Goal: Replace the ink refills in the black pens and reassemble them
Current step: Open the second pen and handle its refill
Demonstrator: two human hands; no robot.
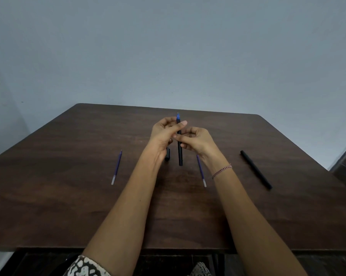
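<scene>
The person holds one black pen (180, 148) upright above the counter (68, 176), both hands closed on its barrel: the left hand (165, 132) pinches the upper part just below the blue tip (178, 117), and the right hand (196, 139) pinches it slightly lower, its fingertips touching the barrel from the other side. The blue tip stands clear above the left grip, so the step in hand looks like working the tip section of this pen, either seating it or unscrewing it; which of the two cannot be told. Just below the left grip a short black cap (167, 154) lies on the counter. Below the right grip, partly under the wrist, lies one blue refill (201, 171); a second refill (116, 168) lies well out to the left of the left grip. A second black pen (255, 169) lies closed, well out to the right of the right grip, apparently untouched. The next move likely calls for a steady lower hold while the upper fingers twist the tip, keeping the barrel straight.
</scene>
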